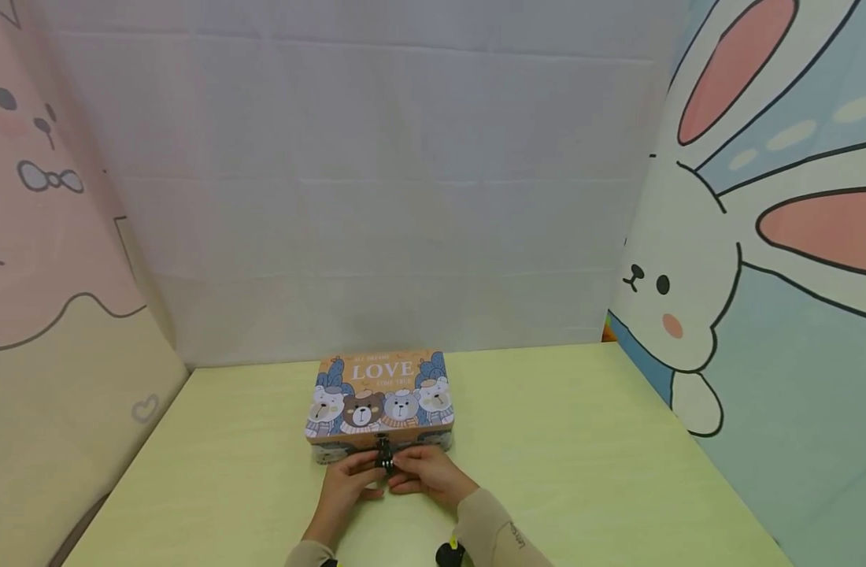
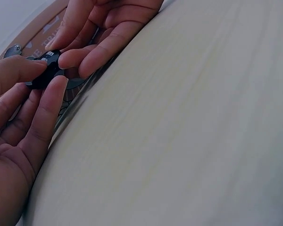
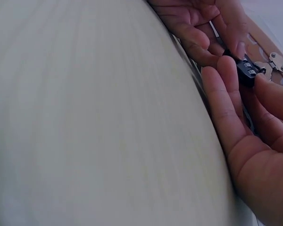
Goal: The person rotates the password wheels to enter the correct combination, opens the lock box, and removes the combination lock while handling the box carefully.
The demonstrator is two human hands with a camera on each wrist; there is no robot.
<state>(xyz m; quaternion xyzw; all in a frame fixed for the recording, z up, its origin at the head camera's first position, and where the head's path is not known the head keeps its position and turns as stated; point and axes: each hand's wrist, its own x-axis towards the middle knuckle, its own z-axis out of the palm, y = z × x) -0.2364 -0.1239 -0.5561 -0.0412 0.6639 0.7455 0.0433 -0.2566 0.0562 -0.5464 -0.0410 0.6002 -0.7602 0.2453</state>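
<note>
Near six o'clock we see beige sleeves (image 1: 500, 520), dark lettering (image 1: 518, 535) on the right, and a rounded black wrist piece (image 1: 448, 555).

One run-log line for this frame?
left hand: pinches black combination padlock | right hand: pinches padlock | padlock: by silver metal clasp | orange bear-print rectangular tin box: closed, on pale-yellow tabletop

Soft, even light fills the head view, palest on the yellow table (image 1: 582, 441) near the bottom, while both wrist views look dimmer and cooler, the table softly blurred and its edge bowed (apparently lens distortion).
</note>
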